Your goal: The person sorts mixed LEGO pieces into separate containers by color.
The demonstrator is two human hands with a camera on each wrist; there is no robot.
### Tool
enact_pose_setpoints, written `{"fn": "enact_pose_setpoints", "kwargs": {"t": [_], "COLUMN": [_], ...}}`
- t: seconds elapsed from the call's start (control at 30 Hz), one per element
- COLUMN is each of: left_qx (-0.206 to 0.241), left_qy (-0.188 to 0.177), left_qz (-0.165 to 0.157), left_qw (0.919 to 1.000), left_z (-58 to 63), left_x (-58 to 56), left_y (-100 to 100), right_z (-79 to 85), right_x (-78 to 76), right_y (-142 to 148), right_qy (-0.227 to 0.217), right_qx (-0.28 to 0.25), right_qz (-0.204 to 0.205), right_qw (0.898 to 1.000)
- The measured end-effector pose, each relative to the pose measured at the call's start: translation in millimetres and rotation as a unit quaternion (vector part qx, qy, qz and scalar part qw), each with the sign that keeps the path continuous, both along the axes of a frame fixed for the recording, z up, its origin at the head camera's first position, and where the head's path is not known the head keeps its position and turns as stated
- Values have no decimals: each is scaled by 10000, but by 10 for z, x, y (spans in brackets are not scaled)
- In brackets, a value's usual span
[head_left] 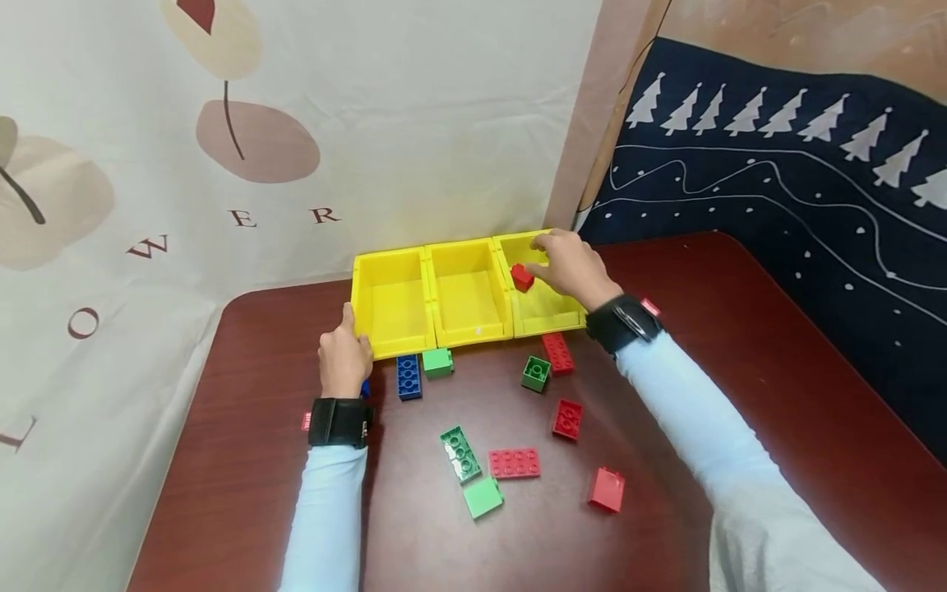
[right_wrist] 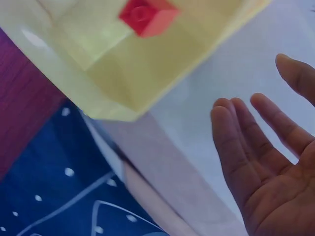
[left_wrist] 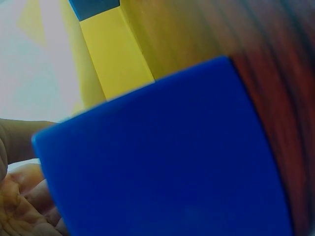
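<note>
**Light blue sleeves, chunky black wristbands**

So the left sleeve (head_left: 321, 514) and right sleeve (head_left: 699, 415) are both long, light blue and pretty close-fitting. Pale grey fabric (head_left: 777, 538) shows higher up the right arm. The left wristband (head_left: 334, 423) and right wristband (head_left: 617, 326) are wide and black, each with a little red bit (head_left: 307, 421) poking out at the edge. The right one's got a shiny strip too.

Glossy plastic bricks (head_left: 522, 279), smooth plastic trays (head_left: 392, 300), sheeny wood-look table (head_left: 518, 551).
</note>
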State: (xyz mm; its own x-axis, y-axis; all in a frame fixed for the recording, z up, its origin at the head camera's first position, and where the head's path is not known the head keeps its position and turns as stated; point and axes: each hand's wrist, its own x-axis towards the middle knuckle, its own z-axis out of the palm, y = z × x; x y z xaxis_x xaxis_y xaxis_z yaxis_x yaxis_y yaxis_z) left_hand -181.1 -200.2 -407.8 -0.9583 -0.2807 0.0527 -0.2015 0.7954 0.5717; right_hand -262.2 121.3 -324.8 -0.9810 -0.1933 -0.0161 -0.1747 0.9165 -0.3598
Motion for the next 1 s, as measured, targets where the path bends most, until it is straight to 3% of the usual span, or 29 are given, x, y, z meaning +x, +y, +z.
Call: {"fn": "enact_pose_setpoints", "kwargs": {"t": [0.23,0.57,0.77,1.0], "left_qx": [73,19,45,52], "left_qy": [-17,-3,-116,-81], "left_qz": [119,203,124,145], "left_qw": [9999,9998,9998,9998], "left_z": [24,33,16,-12], "left_x": [30,3,-4,13], "left_y": [-63,-49,-3,15], "right_z": [-81,-504,-714,-805], "right_x": [711,1466,1744,1804], "right_y": [72,186,253,264], "right_qy": [399,587,333,238], "right_qx": [-162,-296,-60,-55], "right_qz": [281,728,942,987], "right_qw": [9987,9952,9950,9948]}}
